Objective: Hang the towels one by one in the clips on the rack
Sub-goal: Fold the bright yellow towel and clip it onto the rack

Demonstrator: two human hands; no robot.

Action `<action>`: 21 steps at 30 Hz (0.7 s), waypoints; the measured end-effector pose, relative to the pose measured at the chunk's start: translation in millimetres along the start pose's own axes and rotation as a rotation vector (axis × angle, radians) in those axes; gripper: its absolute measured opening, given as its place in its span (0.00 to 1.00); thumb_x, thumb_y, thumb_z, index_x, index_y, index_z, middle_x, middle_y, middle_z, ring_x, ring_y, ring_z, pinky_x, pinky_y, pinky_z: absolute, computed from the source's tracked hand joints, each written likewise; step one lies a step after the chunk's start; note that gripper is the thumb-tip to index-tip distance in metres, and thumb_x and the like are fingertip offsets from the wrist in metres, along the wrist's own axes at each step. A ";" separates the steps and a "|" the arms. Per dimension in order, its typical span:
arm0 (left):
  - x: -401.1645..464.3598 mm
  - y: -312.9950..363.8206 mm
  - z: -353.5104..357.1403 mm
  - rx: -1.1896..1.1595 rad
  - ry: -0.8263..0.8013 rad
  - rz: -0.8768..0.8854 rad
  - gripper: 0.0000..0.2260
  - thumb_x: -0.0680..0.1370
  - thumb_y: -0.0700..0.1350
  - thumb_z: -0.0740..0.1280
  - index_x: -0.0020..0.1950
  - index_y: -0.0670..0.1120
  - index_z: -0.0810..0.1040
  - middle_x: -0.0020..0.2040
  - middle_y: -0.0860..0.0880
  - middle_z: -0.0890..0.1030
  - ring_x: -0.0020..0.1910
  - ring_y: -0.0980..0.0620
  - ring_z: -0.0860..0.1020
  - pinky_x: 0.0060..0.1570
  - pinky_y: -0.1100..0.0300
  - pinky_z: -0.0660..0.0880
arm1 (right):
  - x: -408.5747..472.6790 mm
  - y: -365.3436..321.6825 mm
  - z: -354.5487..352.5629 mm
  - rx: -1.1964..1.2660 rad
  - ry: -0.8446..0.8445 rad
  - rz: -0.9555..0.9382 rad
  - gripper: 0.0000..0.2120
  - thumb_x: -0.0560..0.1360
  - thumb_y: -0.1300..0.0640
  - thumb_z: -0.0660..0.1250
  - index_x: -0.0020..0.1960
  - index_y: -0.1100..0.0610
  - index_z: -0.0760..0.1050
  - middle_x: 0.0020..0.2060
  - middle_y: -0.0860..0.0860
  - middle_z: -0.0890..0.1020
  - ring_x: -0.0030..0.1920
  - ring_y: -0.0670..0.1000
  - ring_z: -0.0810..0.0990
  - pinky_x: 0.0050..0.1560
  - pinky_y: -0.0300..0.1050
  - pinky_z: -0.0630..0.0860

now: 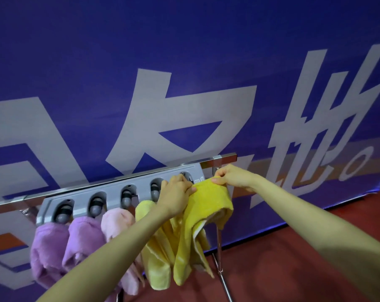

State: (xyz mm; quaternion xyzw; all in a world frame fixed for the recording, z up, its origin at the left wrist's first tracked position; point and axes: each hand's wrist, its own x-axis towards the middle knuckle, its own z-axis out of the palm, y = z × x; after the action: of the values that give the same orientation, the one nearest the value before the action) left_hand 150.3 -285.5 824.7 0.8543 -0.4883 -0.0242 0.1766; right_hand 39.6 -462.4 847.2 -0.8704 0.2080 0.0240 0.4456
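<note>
Head view, looking forward and down. Across the lower middle of the frame: a grey clip rack point(119, 192), tilted up toward the right, fixed on a chrome rail point(206, 163) that ends near centre right. Five round clip openings along the grey strip, each with a dark grey ball.

Below the clips, from lower left toward centre: a purple towel point(47, 253) in the first clip, a second purple towel point(84, 240) in the next, a pale pink towel point(117, 223) in the third, a pale yellow towel point(154, 264) under the fourth. All four hanging bunched, side by side and touching.

At centre right: a bright yellow towel point(206, 210), top edge stretched between both hands just beside the fifth, rightmost clip. Left hand point(177, 192) pinching the towel's upper left edge, fingers curled, knuckles against the clip opening. Right hand point(230, 176) pinching the upper right corner between thumb and fingertips, just off the rack's right end. Rest of the towel drooping in folds, overlapping the pale yellow one. Cannot tell whether the cloth has entered the clip; hidden by the left hand.

Behind, filling the upper frame: a blue banner point(184, 51) with very large white Chinese characters, cropped and only partly legible, plus an orange band near the lower edge. Lower right: a dark red floor point(315, 214) and a chrome rack leg point(219, 247).
</note>
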 end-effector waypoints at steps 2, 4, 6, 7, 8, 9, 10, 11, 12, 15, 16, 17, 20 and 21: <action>1.1 0.8 4.8 0.088 0.025 -0.004 0.15 0.81 0.54 0.56 0.59 0.51 0.79 0.56 0.49 0.73 0.57 0.49 0.68 0.52 0.54 0.60 | 3.2 8.3 6.4 -0.017 0.065 0.010 0.12 0.77 0.55 0.66 0.36 0.55 0.74 0.36 0.52 0.74 0.39 0.47 0.71 0.43 0.42 0.66; -0.5 2.8 7.9 0.182 0.045 0.021 0.15 0.81 0.55 0.56 0.60 0.54 0.78 0.56 0.50 0.73 0.56 0.49 0.67 0.49 0.54 0.58 | 4.4 17.3 15.0 -0.037 0.135 0.018 0.13 0.77 0.55 0.67 0.34 0.52 0.74 0.34 0.50 0.75 0.37 0.45 0.72 0.41 0.42 0.67; -2.2 6.0 9.8 0.231 0.061 0.031 0.15 0.81 0.55 0.56 0.59 0.55 0.79 0.56 0.50 0.73 0.55 0.49 0.67 0.47 0.55 0.57 | 3.4 26.5 25.0 -0.058 0.213 0.006 0.14 0.76 0.55 0.68 0.32 0.50 0.74 0.34 0.50 0.76 0.37 0.46 0.73 0.40 0.42 0.67; -1.8 5.4 10.7 0.238 0.068 0.024 0.14 0.81 0.55 0.56 0.59 0.55 0.79 0.56 0.51 0.73 0.55 0.50 0.67 0.47 0.55 0.57 | 4.3 29.9 30.8 -0.067 0.250 0.001 0.14 0.75 0.55 0.68 0.31 0.49 0.74 0.36 0.50 0.76 0.38 0.47 0.74 0.41 0.42 0.67; -1.2 4.8 12.0 0.238 0.076 0.018 0.14 0.81 0.55 0.56 0.59 0.55 0.79 0.56 0.51 0.74 0.55 0.50 0.66 0.47 0.55 0.57 | 4.9 32.7 36.9 -0.071 0.282 -0.004 0.14 0.75 0.54 0.68 0.31 0.48 0.74 0.38 0.51 0.76 0.40 0.48 0.74 0.40 0.40 0.66; -1.0 4.5 13.2 0.233 0.085 0.013 0.15 0.81 0.55 0.56 0.59 0.55 0.79 0.56 0.51 0.74 0.55 0.50 0.66 0.48 0.55 0.58 | 5.4 34.4 42.8 -0.071 0.303 -0.009 0.13 0.75 0.54 0.68 0.32 0.49 0.75 0.39 0.50 0.75 0.40 0.47 0.74 0.39 0.38 0.66; -1.6 4.4 14.5 0.229 0.096 0.005 0.15 0.81 0.55 0.56 0.59 0.55 0.79 0.56 0.52 0.74 0.55 0.51 0.66 0.48 0.55 0.58 | 6.3 36.3 49.3 -0.067 0.319 -0.011 0.12 0.75 0.54 0.68 0.33 0.51 0.77 0.38 0.49 0.74 0.40 0.46 0.73 0.38 0.35 0.65; -2.9 4.8 16.0 0.227 0.106 -0.004 0.15 0.81 0.55 0.55 0.59 0.54 0.79 0.57 0.52 0.74 0.55 0.51 0.66 0.49 0.55 0.58 | 6.1 37.9 55.4 -0.059 0.329 -0.009 0.11 0.76 0.53 0.68 0.35 0.54 0.79 0.38 0.48 0.73 0.39 0.45 0.72 0.38 0.35 0.64; -4.4 4.8 18.3 0.230 0.121 -0.012 0.15 0.81 0.55 0.55 0.60 0.54 0.79 0.57 0.52 0.74 0.55 0.51 0.66 0.49 0.55 0.58 | 5.8 40.4 61.3 -0.044 0.335 -0.005 0.12 0.76 0.52 0.67 0.36 0.54 0.79 0.37 0.47 0.72 0.39 0.44 0.71 0.38 0.34 0.64; -8.4 3.9 24.6 0.240 0.155 -0.030 0.16 0.81 0.55 0.54 0.60 0.54 0.78 0.57 0.52 0.74 0.55 0.51 0.66 0.50 0.55 0.58 | 4.7 48.5 77.2 0.007 0.387 -0.008 0.14 0.77 0.53 0.66 0.33 0.50 0.75 0.34 0.46 0.69 0.35 0.42 0.69 0.35 0.29 0.64; -8.4 3.3 25.6 0.240 0.165 -0.031 0.16 0.81 0.55 0.54 0.60 0.53 0.78 0.57 0.52 0.74 0.55 0.51 0.66 0.50 0.55 0.58 | 5.6 51.3 81.5 0.035 0.409 -0.005 0.13 0.77 0.53 0.66 0.35 0.52 0.76 0.34 0.46 0.69 0.35 0.45 0.70 0.34 0.30 0.64; -8.3 3.0 25.2 0.236 0.172 -0.030 0.16 0.81 0.55 0.54 0.60 0.53 0.78 0.57 0.52 0.74 0.55 0.51 0.66 0.50 0.55 0.58 | 5.9 52.8 85.1 0.061 0.423 0.000 0.12 0.77 0.53 0.66 0.37 0.55 0.79 0.34 0.47 0.70 0.36 0.48 0.72 0.35 0.35 0.66; -7.8 3.1 26.4 0.240 0.175 -0.019 0.16 0.81 0.56 0.54 0.60 0.54 0.78 0.57 0.52 0.74 0.55 0.51 0.66 0.49 0.55 0.57 | 7.0 59.0 96.0 0.076 0.471 -0.001 0.12 0.77 0.55 0.66 0.41 0.62 0.81 0.33 0.48 0.70 0.38 0.52 0.73 0.37 0.46 0.71; -9.0 3.9 25.9 0.235 0.174 -0.020 0.16 0.81 0.56 0.54 0.60 0.54 0.78 0.57 0.52 0.74 0.55 0.51 0.66 0.49 0.55 0.57 | 6.5 59.4 98.1 0.090 0.489 0.001 0.12 0.77 0.55 0.67 0.41 0.63 0.81 0.33 0.49 0.70 0.37 0.52 0.73 0.37 0.48 0.72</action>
State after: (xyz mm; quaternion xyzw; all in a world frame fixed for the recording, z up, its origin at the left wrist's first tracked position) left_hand 136.9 -286.8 800.5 0.8728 -0.4621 0.1054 0.1165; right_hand 36.9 -418.2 741.3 -0.8295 0.3111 -0.1965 0.4201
